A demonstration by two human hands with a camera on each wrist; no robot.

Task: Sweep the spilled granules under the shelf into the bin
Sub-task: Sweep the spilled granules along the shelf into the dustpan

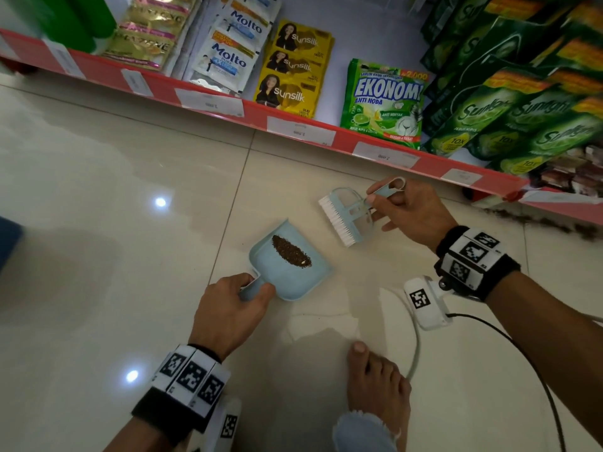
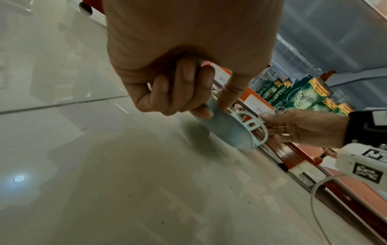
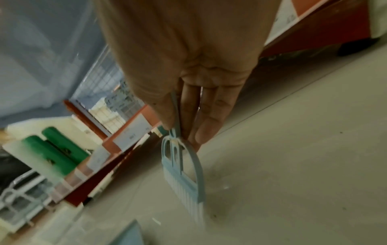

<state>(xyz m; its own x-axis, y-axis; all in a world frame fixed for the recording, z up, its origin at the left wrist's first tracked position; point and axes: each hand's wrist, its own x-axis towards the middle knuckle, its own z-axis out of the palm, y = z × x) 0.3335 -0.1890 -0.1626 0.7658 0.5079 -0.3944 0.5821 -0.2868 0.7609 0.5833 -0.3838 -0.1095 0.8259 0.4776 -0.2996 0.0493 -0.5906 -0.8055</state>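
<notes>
The left grip point(image 1: 228, 311) curls fingers and thumb round the handle of a light blue dustpan point(image 1: 288, 261). The pan holds a dark heap of swept granules point(image 1: 291, 251) just ahead of that grip. To the right, the right grip point(image 1: 409, 213) pinches the thin handle of a small light blue hand brush point(image 1: 342, 216), white bristles pointing toward the pan, apart from it. Farther right of this grip, more dark granules point(image 1: 538, 218) lie on the tiled floor point(image 1: 114, 190) along the foot of the red shelf point(image 1: 254, 117). No bin shows.
</notes>
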